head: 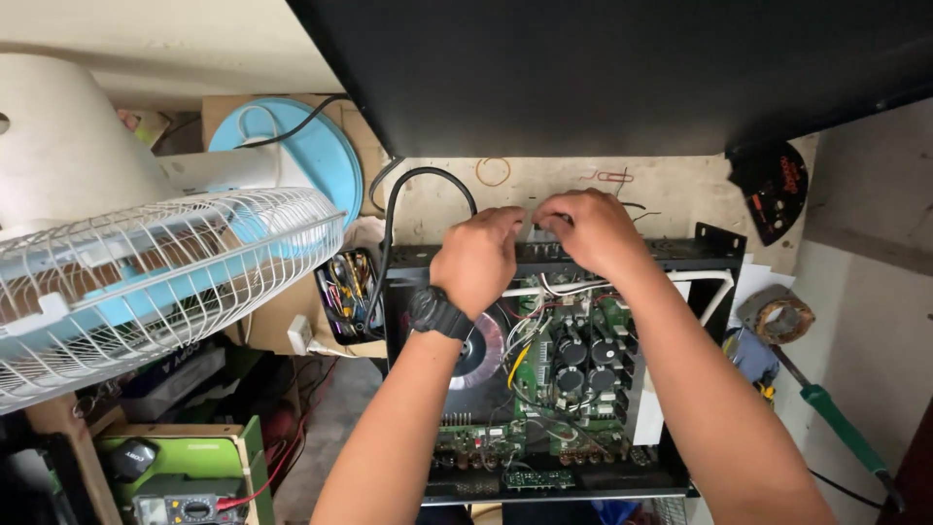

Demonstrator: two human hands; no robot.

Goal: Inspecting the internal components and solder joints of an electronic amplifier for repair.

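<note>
Both hands met at the far wall of the open amplifier chassis (544, 389) in mid-frame, the left hand (478, 258) and right hand (588, 231) curled, pinching something too small to tell, best kept low beneath the black lid (622, 68) overhead and clear of the fan grille (165, 282) left.

Repair workshop, opened amplifier (544, 389) (multimeter (190, 507) nearby)

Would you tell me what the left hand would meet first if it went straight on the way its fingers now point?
Probably the right hand: the left hand points up and right, fingertips almost touching it over the open amplifier's rear panel. Depth is unclear.
</note>
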